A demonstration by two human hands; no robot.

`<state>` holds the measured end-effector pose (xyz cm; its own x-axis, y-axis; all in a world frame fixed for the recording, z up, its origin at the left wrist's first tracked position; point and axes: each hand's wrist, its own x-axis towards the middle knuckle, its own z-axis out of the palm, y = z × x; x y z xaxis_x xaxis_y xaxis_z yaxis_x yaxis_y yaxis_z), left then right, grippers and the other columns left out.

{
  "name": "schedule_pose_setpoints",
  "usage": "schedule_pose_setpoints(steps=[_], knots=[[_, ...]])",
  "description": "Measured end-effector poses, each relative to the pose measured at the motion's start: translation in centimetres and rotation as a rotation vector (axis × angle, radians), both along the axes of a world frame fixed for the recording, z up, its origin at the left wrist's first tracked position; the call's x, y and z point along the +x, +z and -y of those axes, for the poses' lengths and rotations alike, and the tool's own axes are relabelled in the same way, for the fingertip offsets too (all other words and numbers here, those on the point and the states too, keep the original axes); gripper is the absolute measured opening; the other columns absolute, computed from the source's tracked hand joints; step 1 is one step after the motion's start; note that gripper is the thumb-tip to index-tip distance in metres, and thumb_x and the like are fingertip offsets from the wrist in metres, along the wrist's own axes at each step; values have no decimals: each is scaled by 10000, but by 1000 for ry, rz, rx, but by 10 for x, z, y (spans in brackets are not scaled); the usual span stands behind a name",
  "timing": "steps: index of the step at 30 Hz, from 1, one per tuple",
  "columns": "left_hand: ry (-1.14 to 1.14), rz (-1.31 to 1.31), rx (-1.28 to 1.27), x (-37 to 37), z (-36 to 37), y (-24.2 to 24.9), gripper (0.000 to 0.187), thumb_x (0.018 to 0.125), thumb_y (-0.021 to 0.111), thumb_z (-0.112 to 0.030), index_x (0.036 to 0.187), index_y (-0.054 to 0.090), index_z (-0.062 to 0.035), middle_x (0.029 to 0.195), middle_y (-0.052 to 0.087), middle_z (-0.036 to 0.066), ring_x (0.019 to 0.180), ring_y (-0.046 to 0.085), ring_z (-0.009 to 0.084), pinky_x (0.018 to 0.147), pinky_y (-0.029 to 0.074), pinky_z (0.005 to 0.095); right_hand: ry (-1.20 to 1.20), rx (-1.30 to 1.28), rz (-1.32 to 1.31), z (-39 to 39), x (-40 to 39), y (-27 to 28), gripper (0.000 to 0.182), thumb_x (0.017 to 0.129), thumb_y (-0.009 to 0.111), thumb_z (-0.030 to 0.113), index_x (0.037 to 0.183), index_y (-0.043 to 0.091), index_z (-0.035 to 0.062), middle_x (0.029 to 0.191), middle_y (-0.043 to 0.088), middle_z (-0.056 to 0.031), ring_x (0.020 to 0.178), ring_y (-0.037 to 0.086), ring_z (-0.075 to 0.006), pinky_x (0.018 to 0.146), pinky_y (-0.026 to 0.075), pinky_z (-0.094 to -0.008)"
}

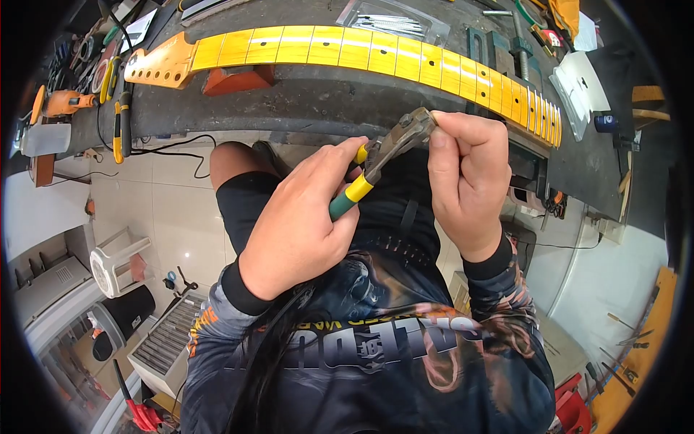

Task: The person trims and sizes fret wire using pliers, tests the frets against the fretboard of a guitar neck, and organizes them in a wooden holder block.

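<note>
My left hand (300, 210) is wrapped around the green and yellow handles of a pair of pliers (396, 141), whose jaws point up and right. The fingers of my right hand (471, 173) are pinched together right at the jaw tips. Whatever sits between thumb and forefinger is too small to make out. Just beyond both hands, a yellow maple guitar neck (354, 52) lies across the bench, its headstock to the left. Bright frets with ends sticking out past the edge show at its right end.
A red support block (238, 79) is under the neck near the headstock. Behind stands a clear tray (394, 25) of thin metal strips. A green vise (499, 50) is at the back right. Yellow-handled tools (121, 130) hang at the bench's left edge.
</note>
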<state>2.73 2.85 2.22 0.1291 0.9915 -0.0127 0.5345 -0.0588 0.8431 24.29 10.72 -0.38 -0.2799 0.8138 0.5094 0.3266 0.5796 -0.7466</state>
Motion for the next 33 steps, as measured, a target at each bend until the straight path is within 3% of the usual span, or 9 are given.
schedule_pose_setpoints(steps=[9,11,12,14,15,16,19,22,33], knots=[[35,117,-12,1,3,-11,269,1119,648,-58,1376,663,21,1050,745,162,937,727,261,910,563,360,57,281,106,-8,-1,1,326,941,785,-107,1231,685,3,1033,730,-148,788,694,-331,722,562,-419],[88,74,-35,-1,3,-15,233,1009,727,-26,1240,693,-13,1008,747,225,934,695,519,819,579,441,-10,179,67,-4,-1,-2,271,988,764,-86,1224,664,3,1010,725,-143,781,693,-266,707,552,-378],[90,73,-34,-2,3,-12,233,1009,727,-26,1240,693,-13,1008,747,225,934,695,519,819,579,441,-8,180,65,0,-3,0,271,988,764,-86,1224,664,3,1010,725,-143,781,693,-266,707,552,-378],[176,97,1,-3,-2,-5,149,1058,764,-105,1165,695,-28,904,718,188,802,700,406,745,546,385,-15,-220,-181,9,-10,8,182,1063,717,-45,1222,640,-1,1005,720,-100,799,675,-148,698,544,-337],[214,256,27,-3,-4,-11,167,1084,775,-150,1153,693,-22,855,700,123,757,654,228,716,514,343,33,-332,-323,8,-14,13,110,1128,676,33,1225,629,10,1037,708,-47,861,633,-66,768,539,-287],[267,442,-88,-4,-2,-9,174,1088,783,-143,1147,690,-8,905,711,47,801,609,104,713,502,317,32,-331,-322,8,-16,19,110,1128,676,33,1225,629,10,1037,708,-47,861,633,-66,768,539,-287],[236,716,-79,-5,-4,-15,224,1076,793,-112,1233,691,11,1015,724,19,843,625,83,731,509,272,197,-576,-686,10,-26,27,126,1159,667,124,1234,621,34,1058,685,-11,896,615,-65,858,500,-234],[170,903,-79,5,-6,-12,349,1056,800,-73,1360,663,33,1086,726,42,889,657,84,763,539,244,327,-860,-784,15,-23,26,140,1167,654,140,1240,600,33,1034,688,-25,881,647,-86,822,520,-253],[152,969,11,1,0,-11,469,1041,783,-12,1472,614,58,1122,752,91,948,709,119,828,598,261,389,-820,-733,24,-17,20,131,1141,676,89,1201,569,44,1065,732,-84,955,736,-141,817,585,-295]])
